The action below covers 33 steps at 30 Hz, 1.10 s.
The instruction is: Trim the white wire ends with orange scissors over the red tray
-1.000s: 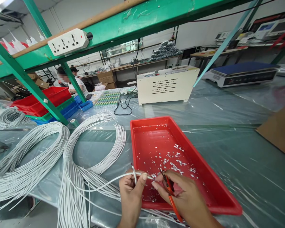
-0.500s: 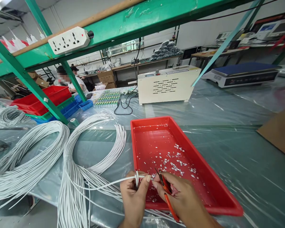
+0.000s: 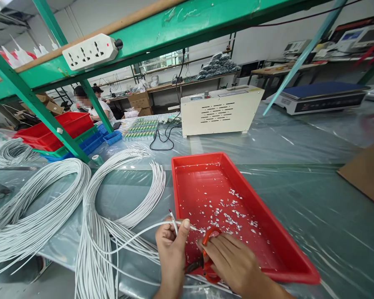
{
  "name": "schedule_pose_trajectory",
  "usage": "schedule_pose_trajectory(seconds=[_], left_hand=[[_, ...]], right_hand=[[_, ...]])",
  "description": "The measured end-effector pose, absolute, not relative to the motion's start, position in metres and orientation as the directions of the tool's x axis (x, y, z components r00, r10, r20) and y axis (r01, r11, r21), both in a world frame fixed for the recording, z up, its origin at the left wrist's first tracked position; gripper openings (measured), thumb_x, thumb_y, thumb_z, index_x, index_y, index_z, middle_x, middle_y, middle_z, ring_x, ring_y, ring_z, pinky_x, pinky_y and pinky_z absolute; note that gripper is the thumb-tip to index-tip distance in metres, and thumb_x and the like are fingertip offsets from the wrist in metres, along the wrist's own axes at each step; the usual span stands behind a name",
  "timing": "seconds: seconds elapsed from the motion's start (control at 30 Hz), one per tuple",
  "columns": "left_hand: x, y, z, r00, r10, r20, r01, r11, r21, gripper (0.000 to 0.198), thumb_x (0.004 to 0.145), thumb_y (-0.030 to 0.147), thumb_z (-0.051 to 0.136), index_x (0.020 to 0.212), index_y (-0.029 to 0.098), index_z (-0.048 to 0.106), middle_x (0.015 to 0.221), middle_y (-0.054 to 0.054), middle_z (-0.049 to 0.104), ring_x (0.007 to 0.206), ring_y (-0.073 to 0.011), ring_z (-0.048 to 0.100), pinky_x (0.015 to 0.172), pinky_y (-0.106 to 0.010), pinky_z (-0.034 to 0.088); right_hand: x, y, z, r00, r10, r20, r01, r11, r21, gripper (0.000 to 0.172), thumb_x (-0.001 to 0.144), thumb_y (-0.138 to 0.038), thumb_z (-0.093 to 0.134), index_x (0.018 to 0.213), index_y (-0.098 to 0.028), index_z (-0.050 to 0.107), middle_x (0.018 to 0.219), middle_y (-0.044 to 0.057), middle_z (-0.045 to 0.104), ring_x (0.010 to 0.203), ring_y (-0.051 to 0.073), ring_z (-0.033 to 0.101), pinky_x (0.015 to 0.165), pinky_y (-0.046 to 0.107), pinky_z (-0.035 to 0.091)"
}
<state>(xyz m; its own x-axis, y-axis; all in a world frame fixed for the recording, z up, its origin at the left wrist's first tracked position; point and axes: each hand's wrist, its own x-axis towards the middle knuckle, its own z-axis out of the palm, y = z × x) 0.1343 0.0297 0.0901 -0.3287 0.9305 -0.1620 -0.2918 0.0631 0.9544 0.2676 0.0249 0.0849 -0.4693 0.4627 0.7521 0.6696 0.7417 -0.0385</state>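
My left hand (image 3: 172, 249) is closed in a pinch on a white cable (image 3: 143, 233) at the near left corner of a red tray (image 3: 283, 253). The cable's stripped end pokes up past my thumb. My right hand (image 3: 233, 265) grips red-handled scissors (image 3: 205, 257), turned so the handle loops face up and the dark blades point left toward my left hand. Small white bits of insulation (image 3: 230, 218) lie scattered on the tray floor.
Big bundles of white cables (image 3: 90, 216) curve over the plastic-covered table to the left. A cream machine box (image 3: 220, 110) and a scale (image 3: 318, 97) stand behind. Stacked red and blue bins (image 3: 65, 133) sit at far left under a green rack with a power strip (image 3: 90, 52). Another person sits far back.
My right hand has swung the scissors round: the blades pointed up at the cable end before, now they point left and low. The cable end has risen slightly.
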Motion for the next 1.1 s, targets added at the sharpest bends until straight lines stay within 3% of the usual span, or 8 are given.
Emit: schedule_pose_trajectory(seconds=[0.23,0.37,0.47,0.53,0.7,0.77,0.93,1.1], left_hand=[[0.13,0.027,0.103,-0.175,0.958,-0.226,-0.391,0.143,0.909,0.024,0.063,0.034,0.075,0.063,0.013,0.062,0.054,0.002,0.059,0.051,-0.0095,0.051,0.053,-0.02,0.04],[0.128,0.024,0.101,-0.193,0.951,-0.243,-0.367,0.16,0.916,0.025,0.06,0.035,0.076,0.068,0.012,0.069,0.063,-0.005,0.069,0.059,-0.0159,0.06,0.058,-0.024,0.044],[0.125,0.022,0.101,-0.176,0.956,-0.237,-0.332,0.169,0.928,0.023,0.062,0.034,0.075,0.07,0.012,0.071,0.069,-0.008,0.072,0.065,-0.0185,0.063,0.061,-0.025,0.044],[0.124,0.022,0.102,-0.151,0.96,-0.237,-0.308,0.182,0.934,0.022,0.063,0.033,0.075,0.071,0.013,0.071,0.071,-0.008,0.073,0.067,-0.0184,0.064,0.063,-0.025,0.045],[0.124,0.022,0.102,-0.122,0.967,-0.225,-0.311,0.178,0.934,0.023,0.062,0.032,0.075,0.072,0.012,0.072,0.069,-0.009,0.072,0.067,-0.0203,0.065,0.063,-0.027,0.047],[0.124,0.022,0.101,-0.121,0.966,-0.226,-0.319,0.178,0.931,0.022,0.061,0.032,0.076,0.071,0.012,0.072,0.068,-0.008,0.072,0.067,-0.0205,0.065,0.063,-0.027,0.047],[0.122,0.022,0.102,-0.028,0.974,-0.223,-0.297,0.205,0.933,0.022,0.063,0.032,0.075,0.072,0.012,0.071,0.064,-0.008,0.07,0.068,-0.0213,0.064,0.065,-0.029,0.047],[0.122,0.024,0.102,0.01,0.964,-0.267,-0.312,0.257,0.915,0.024,0.061,0.033,0.076,0.069,0.012,0.072,0.054,-0.004,0.065,0.06,-0.0179,0.06,0.06,-0.026,0.046]], right_hand=[[0.298,0.039,0.085,-0.357,0.621,0.698,0.778,0.611,-0.146,0.029,0.083,-0.006,0.035,0.086,-0.015,0.062,0.063,0.002,0.064,0.057,0.014,0.057,0.06,0.027,0.038],[0.309,0.046,0.085,-0.256,0.743,0.619,0.886,0.435,-0.157,0.025,0.079,-0.014,0.04,0.061,-0.019,0.056,0.049,0.0,0.058,0.044,0.016,0.052,0.047,0.027,0.031],[0.31,0.047,0.087,-0.237,0.781,0.578,0.88,0.424,-0.212,0.021,0.081,-0.018,0.04,0.078,-0.018,0.062,0.064,0.003,0.066,0.053,0.017,0.059,0.049,0.026,0.036],[0.31,0.047,0.09,-0.222,0.835,0.504,0.856,0.414,-0.309,0.02,0.081,-0.021,0.043,0.086,-0.02,0.062,0.07,0.003,0.067,0.058,0.018,0.06,0.052,0.025,0.038],[0.304,0.044,0.106,-0.336,0.928,0.164,0.63,0.35,-0.693,0.025,0.082,-0.026,0.047,0.057,-0.02,0.047,0.053,-0.003,0.049,0.05,0.012,0.044,0.049,0.022,0.03],[0.301,0.043,0.112,-0.388,0.915,0.112,0.548,0.327,-0.77,0.03,0.082,-0.027,0.047,0.055,-0.019,0.038,0.051,-0.005,0.038,0.049,0.01,0.035,0.048,0.022,0.026],[0.296,0.043,0.118,-0.422,0.902,0.092,0.555,0.338,-0.76,0.038,0.081,-0.028,0.051,0.054,-0.019,0.025,0.051,-0.007,0.028,0.049,0.009,0.026,0.047,0.023,0.019],[0.294,0.043,0.125,-0.47,0.877,0.098,0.616,0.406,-0.675,0.032,0.075,-0.016,0.052,0.054,-0.019,0.028,0.05,-0.007,0.033,0.048,0.009,0.028,0.048,0.022,0.02]])
